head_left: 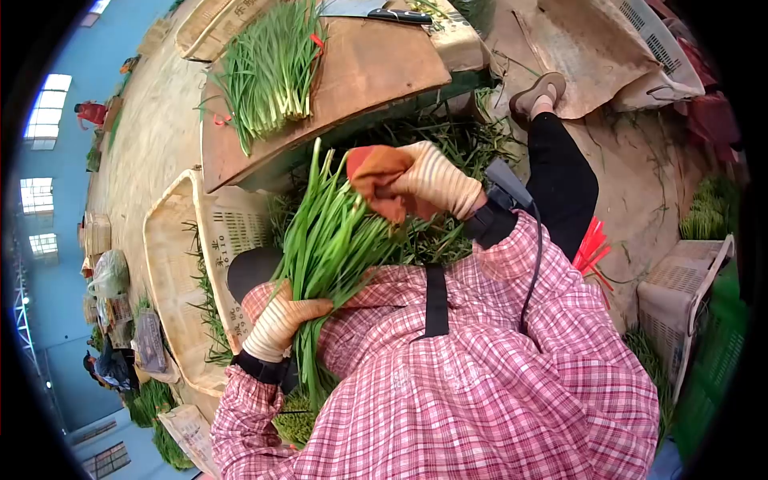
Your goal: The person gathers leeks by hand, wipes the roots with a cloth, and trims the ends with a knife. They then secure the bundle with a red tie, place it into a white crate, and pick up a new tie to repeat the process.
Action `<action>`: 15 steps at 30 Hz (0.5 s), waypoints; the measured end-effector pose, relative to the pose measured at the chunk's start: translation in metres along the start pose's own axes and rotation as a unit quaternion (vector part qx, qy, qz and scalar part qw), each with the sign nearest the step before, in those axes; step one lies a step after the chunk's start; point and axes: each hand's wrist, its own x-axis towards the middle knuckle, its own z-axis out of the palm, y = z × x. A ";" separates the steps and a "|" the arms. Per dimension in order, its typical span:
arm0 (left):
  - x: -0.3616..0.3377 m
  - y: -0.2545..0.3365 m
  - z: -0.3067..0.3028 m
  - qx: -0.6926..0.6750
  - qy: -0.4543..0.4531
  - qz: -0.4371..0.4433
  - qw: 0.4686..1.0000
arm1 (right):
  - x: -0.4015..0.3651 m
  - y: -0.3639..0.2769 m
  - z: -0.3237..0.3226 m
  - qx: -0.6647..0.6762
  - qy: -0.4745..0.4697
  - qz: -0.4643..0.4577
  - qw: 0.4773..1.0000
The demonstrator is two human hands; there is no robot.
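A loose bunch of long green Chinese chives (328,232) lies slanting across my lap, pale stem ends pointing up. My left hand (284,320), in a pale striped glove, is closed round its lower, leafy part with the thumb across the leaves. Beside the upper stems is my right hand (424,180), in a similar striped glove with orange-brown material at the fingers. Its fingers look curled; whether they hold anything is hidden. On the wooden board (384,60) in front lies another chive bunch (272,72), with a red tie (317,40) near it.
A knife (400,16) rests at the board's far edge. A cream plastic crate (172,272) stands at my left, another crate (680,296) at right. Loose green leaves (448,136) cover the floor under the board. Red strips (592,248) hang by my right leg.
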 end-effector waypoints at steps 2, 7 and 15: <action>0.002 -0.006 -0.007 0.000 -0.002 0.023 1.000 | -0.003 -0.002 -0.014 0.087 0.134 0.007 0.987; -0.012 0.010 0.004 0.073 0.004 0.058 0.996 | -0.019 -0.024 -0.039 0.186 0.025 0.123 0.975; -0.010 0.003 -0.004 0.076 -0.019 0.072 0.994 | -0.009 0.012 -0.057 0.162 0.126 0.030 0.978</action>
